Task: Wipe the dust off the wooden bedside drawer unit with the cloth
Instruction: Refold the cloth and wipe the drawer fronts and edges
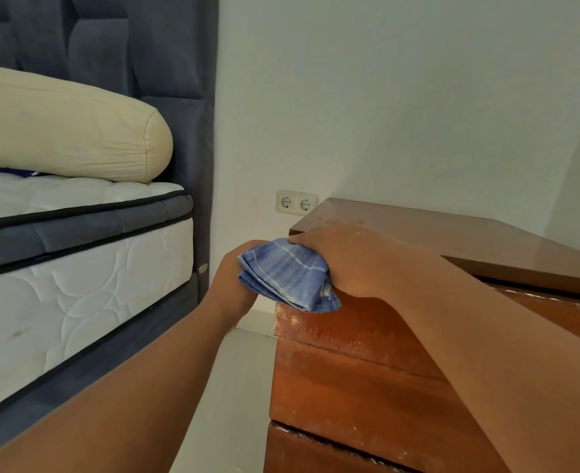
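You are holding the cloth [286, 273] between both hands at the near left corner of the drawer unit [367, 363]. Your right hand [350, 261] is lying over the corner of the top, its fingers closing down on the cloth's right side and pressing it against the edge. Your left hand [234, 285] is gripping the cloth's left side, just off the unit and over the floor [234, 387]. The cloth is blue with pale stripes, folded into layers, and its lower end is draping over the top of the unit's front face. Pale dusty streaks are showing on that front, along the drawer edges. The unit is standing against the wall [401, 97], with a double socket [296, 203] just behind its far left corner. The bed [76, 268] is sitting to the left across the strip of floor, a cream bolster [63, 128] lying on its mattress.
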